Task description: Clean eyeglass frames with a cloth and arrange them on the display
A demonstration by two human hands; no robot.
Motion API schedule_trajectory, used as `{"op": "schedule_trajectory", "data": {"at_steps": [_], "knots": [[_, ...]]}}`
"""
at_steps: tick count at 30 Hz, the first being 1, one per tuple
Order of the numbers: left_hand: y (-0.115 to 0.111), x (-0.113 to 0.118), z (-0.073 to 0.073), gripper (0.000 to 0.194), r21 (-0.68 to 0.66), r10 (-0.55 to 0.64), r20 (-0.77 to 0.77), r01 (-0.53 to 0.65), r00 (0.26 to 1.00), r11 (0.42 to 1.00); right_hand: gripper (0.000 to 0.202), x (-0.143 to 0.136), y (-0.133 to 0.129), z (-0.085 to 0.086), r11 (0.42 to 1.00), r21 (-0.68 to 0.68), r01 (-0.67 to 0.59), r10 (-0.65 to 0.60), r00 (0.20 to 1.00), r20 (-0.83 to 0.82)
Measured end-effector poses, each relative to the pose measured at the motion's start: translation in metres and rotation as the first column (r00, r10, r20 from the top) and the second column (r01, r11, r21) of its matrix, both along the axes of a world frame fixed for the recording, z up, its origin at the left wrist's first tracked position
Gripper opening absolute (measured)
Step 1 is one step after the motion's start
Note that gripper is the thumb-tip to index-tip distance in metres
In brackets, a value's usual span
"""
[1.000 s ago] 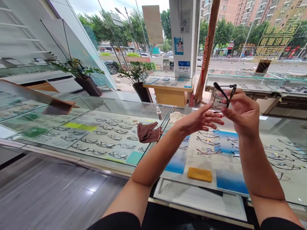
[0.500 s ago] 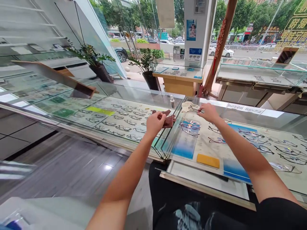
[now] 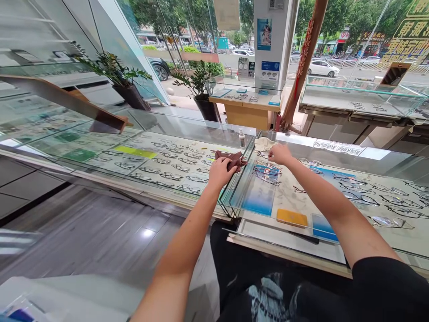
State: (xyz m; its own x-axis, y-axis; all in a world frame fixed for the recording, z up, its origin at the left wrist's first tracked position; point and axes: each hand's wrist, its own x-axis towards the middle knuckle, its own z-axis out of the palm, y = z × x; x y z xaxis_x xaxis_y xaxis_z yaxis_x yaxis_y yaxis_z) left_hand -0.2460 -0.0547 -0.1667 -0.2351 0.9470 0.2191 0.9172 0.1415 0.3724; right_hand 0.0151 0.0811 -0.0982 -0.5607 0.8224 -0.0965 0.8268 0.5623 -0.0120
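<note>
Perhaps the likeliest mishap is a slip at the far left corner of the right table [image 3: 284, 192], where the glasses [image 3: 263, 154] lie just by the pale cloth [image 3: 263, 144]: a loose grip or a snagged arm could let them skid on the smooth top or bend a hinge. The brown cloth [image 3: 234, 158] sits at the right edge of the left table [image 3: 144, 193], so a careless tug could drag it over the gap between the tables, or a sweep farther back could tip the bottle [image 3: 241, 137] near that table's far right corner.

The left hand [image 3: 221, 172] has its fingers curled, grasping a bunch of the brown cloth. The right hand [image 3: 279, 154] has its fingers bent close together at the end of the glasses; whether they pinch or merely touch, I cannot tell.
</note>
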Motion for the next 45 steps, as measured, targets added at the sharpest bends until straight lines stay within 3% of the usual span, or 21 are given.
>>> {"op": "schedule_trajectory", "data": {"at_steps": [7, 17, 22, 26, 28, 31, 33, 36, 40, 45], "knots": [[0.001, 0.007, 0.003, 0.030, 0.019, 0.015, -0.008, -0.015, 1.000, 1.000, 0.037, -0.002, -0.002, 0.002, 1.000, 0.022, 0.013, -0.013, 1.000, -0.006], [0.010, 0.013, 0.005, 0.032, 0.034, 0.075, -0.016, -0.074, 0.997, 0.997, 0.032, -0.002, -0.001, 0.002, 0.999, 0.042, 0.007, -0.006, 1.000, -0.021], [0.011, 0.012, 0.006, 0.030, 0.044, 0.071, -0.020, -0.071, 0.997, 0.997, 0.035, -0.001, -0.015, 0.016, 0.994, 0.104, -0.012, 0.019, 0.998, -0.068], [0.011, 0.011, 0.005, 0.026, 0.040, 0.072, -0.022, -0.071, 0.997, 0.997, 0.041, 0.020, -0.063, 0.038, 0.983, 0.164, -0.085, 0.113, 0.979, -0.169], [0.010, 0.010, 0.004, 0.026, 0.038, 0.077, -0.026, -0.076, 0.997, 0.996, 0.037, 0.041, -0.102, 0.044, 0.965, 0.154, -0.214, 0.251, 0.923, -0.291], [0.008, 0.010, 0.003, 0.027, 0.034, 0.081, -0.034, -0.079, 0.996, 0.996, 0.034, 0.079, -0.167, 0.042, 0.914, -0.081, -0.398, 0.339, 0.857, -0.388], [0.007, 0.009, 0.003, 0.027, 0.030, 0.081, -0.037, -0.080, 0.996, 0.996, 0.030, 0.105, -0.208, 0.031, 0.865, -0.265, -0.427, 0.333, 0.882, -0.333], [0.006, 0.009, 0.004, 0.027, 0.026, 0.085, -0.042, -0.084, 0.996, 0.996, 0.037, 0.135, -0.252, 0.003, 0.867, -0.375, -0.327, 0.271, 0.943, -0.194], [0.007, 0.009, 0.004, 0.028, 0.026, 0.092, -0.052, -0.091, 0.994, 0.996, 0.040, 0.155, -0.278, -0.032, 0.845, -0.506, -0.175, 0.173, 0.984, -0.050], [0.008, 0.009, 0.006, 0.026, 0.035, 0.105, -0.042, -0.103, 0.994, 0.994, 0.041, 0.156, -0.287, -0.043, 0.854, -0.512, -0.086, 0.092, 0.996, -0.013]]}}
